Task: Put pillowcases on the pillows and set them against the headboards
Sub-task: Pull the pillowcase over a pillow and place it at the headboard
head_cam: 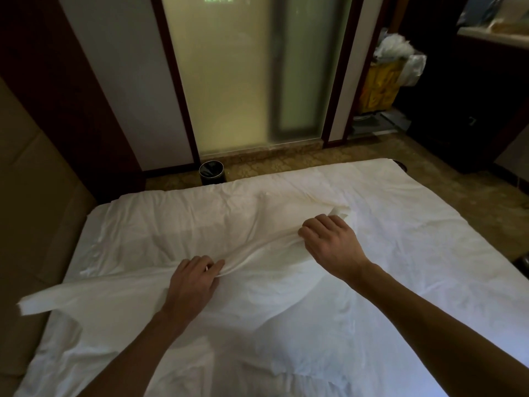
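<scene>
Leaning over the white bed (415, 253), a person pinches a pillowcase (94, 296) in the left hand (193, 280) and bunches it in the curled right hand (329, 245), apparently stretching its edge taut across the mattress to find the opening.

1. Open ground: the bed (415, 253) lies flat and bare to the right of my right hand (332, 245), out to the mattress edge.
2. Obstacle, centre: the pillowcase (257, 270), a bunched ridge pulled between my left hand (191, 282) and my right; its loose flap trails past the bed's left edge.
3. Obstacle, left: the padded headboard (37, 196), just beside the mattress, walls off that side.
4. Obstacle, far side: a waste bin (211, 172) on the floor, just beyond the bed.
5. Open ground: the carpet strip (315, 159) between the bed and the glass door (229, 81).
</scene>
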`<state>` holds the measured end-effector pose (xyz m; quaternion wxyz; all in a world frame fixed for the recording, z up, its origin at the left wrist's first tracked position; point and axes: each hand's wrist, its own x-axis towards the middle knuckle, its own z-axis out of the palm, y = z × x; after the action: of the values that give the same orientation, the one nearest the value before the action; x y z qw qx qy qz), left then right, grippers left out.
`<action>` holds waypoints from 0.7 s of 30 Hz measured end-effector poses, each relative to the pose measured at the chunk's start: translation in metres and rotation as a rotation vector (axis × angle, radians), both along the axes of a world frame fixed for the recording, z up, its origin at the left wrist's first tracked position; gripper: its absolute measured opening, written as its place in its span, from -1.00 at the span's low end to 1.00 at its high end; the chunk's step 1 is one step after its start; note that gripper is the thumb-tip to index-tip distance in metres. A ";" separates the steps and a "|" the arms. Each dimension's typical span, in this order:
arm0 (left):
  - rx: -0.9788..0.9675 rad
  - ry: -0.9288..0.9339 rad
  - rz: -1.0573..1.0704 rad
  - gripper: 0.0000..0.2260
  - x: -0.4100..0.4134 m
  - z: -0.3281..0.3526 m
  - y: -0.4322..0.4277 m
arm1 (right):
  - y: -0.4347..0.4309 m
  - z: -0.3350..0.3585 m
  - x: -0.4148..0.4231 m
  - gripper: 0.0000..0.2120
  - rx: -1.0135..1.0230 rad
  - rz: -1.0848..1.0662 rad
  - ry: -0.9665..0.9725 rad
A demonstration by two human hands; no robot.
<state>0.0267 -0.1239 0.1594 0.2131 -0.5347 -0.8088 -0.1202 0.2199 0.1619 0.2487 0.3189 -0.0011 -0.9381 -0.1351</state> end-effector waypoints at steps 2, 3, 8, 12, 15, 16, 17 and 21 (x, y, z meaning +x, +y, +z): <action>0.035 -0.016 -0.016 -0.68 0.004 0.001 0.000 | 0.004 0.002 0.002 -0.95 -0.023 -0.026 0.032; 0.057 -0.019 -0.026 -0.68 0.006 0.002 -0.001 | 0.007 0.003 0.003 -0.97 -0.040 -0.047 0.043; 0.094 0.004 -0.061 -0.67 0.008 0.007 0.001 | 0.022 0.007 0.011 -0.89 -0.053 -0.144 0.029; 0.097 0.082 -0.070 -0.59 0.008 0.009 0.004 | 0.036 0.003 0.022 -0.86 -0.108 -0.235 0.036; 0.098 0.148 -0.093 -0.55 0.011 0.012 0.005 | 0.034 -0.003 0.030 -0.87 -0.140 -0.209 -0.062; 0.102 0.158 -0.100 -0.55 0.011 0.012 0.005 | 0.031 -0.002 0.032 -0.89 -0.137 -0.189 -0.081; 0.105 0.159 -0.105 -0.55 0.012 0.011 0.005 | 0.026 0.002 0.034 -0.85 -0.135 -0.166 -0.092; 0.107 0.146 -0.109 -0.58 0.013 0.006 0.007 | -0.014 0.022 0.030 -0.74 -0.110 0.145 -0.086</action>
<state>0.0392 -0.1171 0.1652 0.2929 -0.5733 -0.7531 -0.1354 0.2495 0.1478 0.2709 0.2869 0.0551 -0.9545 -0.0599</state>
